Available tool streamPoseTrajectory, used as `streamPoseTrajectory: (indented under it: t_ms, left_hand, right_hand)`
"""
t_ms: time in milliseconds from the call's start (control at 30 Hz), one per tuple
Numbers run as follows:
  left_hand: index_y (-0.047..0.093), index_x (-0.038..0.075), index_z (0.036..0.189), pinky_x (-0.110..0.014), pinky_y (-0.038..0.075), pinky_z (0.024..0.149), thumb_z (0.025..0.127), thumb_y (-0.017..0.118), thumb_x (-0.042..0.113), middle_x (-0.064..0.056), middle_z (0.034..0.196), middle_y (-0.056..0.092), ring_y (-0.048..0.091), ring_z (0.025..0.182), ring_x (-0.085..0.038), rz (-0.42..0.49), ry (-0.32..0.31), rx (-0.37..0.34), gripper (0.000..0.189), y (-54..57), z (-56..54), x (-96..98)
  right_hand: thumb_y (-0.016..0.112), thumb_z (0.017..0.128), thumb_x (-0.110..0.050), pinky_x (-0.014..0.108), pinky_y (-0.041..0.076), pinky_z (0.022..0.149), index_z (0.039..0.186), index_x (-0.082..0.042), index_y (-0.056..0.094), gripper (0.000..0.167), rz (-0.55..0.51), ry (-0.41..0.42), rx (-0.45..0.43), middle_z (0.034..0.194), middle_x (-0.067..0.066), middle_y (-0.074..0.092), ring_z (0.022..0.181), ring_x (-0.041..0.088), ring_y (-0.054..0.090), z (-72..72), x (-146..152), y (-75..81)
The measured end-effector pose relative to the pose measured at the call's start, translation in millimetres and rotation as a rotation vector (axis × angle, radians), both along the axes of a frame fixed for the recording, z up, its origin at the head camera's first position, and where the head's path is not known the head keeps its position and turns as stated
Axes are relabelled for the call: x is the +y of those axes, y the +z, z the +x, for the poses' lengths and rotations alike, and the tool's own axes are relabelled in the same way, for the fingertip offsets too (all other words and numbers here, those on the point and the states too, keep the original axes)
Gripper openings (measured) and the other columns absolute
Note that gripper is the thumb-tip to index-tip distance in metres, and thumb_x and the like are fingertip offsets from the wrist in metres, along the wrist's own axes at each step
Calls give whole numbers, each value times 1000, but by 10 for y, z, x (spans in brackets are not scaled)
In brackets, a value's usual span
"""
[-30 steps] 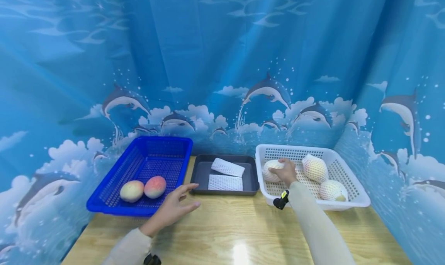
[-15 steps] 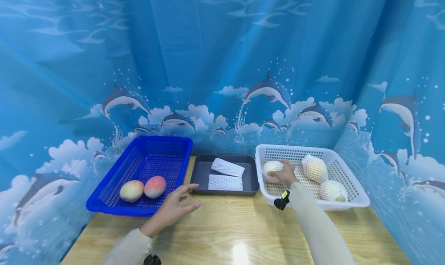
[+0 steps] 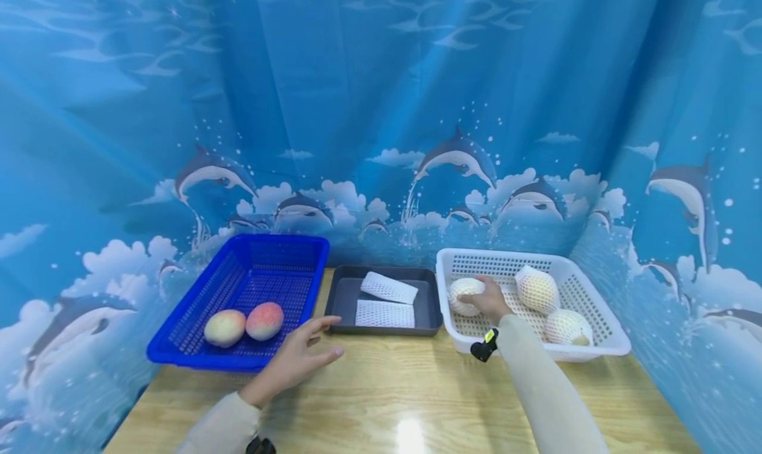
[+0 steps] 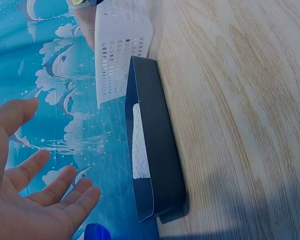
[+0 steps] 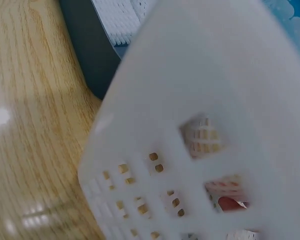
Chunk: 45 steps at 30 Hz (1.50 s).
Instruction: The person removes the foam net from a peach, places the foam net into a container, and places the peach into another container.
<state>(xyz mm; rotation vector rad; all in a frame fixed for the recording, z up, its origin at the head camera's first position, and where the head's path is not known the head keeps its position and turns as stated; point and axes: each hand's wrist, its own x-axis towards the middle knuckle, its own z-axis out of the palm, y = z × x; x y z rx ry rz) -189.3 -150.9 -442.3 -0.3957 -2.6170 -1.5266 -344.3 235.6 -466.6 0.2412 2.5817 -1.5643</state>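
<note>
In the white basket (image 3: 595,338), my right hand (image 3: 493,302) holds a peach in a white foam net (image 3: 463,296) by its right side. The thumb lies across its front; the other fingers are partly hidden behind it. Two more netted peaches, one farther back (image 3: 537,290) and one nearer (image 3: 567,327), lie right of the hand. My left hand (image 3: 294,356) hovers over the table by the blue basket's right corner, fingers spread and holding nothing. The left wrist view shows that hand (image 4: 45,200) with its palm and loose fingers. The basket wall (image 5: 155,105) hides the right hand in the right wrist view.
Between the baskets stands a dark grey tray (image 3: 430,312) with two white foam nets, one behind (image 3: 389,286) and one in front (image 3: 385,314). The blue basket (image 3: 196,356) holds a yellowish peach (image 3: 225,328) and a pinkish one (image 3: 264,320). A dolphin-print curtain (image 3: 369,110) hangs behind the wooden table (image 3: 387,388).
My right hand has shifted slightly down beside the netted peach, uncovering more of its front. The left hand keeps its place. The view has moved very slightly.
</note>
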Motion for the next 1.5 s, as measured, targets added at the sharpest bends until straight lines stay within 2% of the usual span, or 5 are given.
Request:
streamPoseTrajectory:
  t_ms: [400,633,900,1267,1500]
  left_hand:
    - [58,8,128,-49,44,102,80,78,16,-13,131,57,52,121,-34,0,5,-9,53,-7,15,7]
    - [57,5,130,-51,45,101,80,77,14,-17,133,55,51,122,-37,24,-24,23,55,-43,11,26]
    - [56,6,131,-51,44,102,80,77,15,-16,133,56,51,122,-36,29,-37,2,55,-76,-7,85]
    - [53,7,134,-54,43,102,81,77,22,-19,136,52,47,126,-39,17,-74,-11,60,-136,8,145]
    - [53,6,133,-54,44,100,80,77,21,-19,135,53,47,125,-39,31,-72,-16,60,-170,20,180]
  right_hand:
    - [71,84,-20,53,48,95,144,2,27,78,64,-30,27,141,27,35,125,44,41,38,90,45]
    - [70,86,-23,59,32,108,146,0,24,79,54,-50,73,145,25,31,131,43,34,117,40,182]
    - [72,84,-29,60,25,112,148,-5,23,84,11,-94,129,150,22,28,137,41,28,293,-51,340]
    - [75,81,-25,57,25,113,146,-8,29,81,77,-131,297,146,21,30,135,38,30,569,-219,554]
    - [77,79,-21,55,27,112,141,-6,34,76,-15,-89,403,144,19,33,132,36,34,778,-362,646]
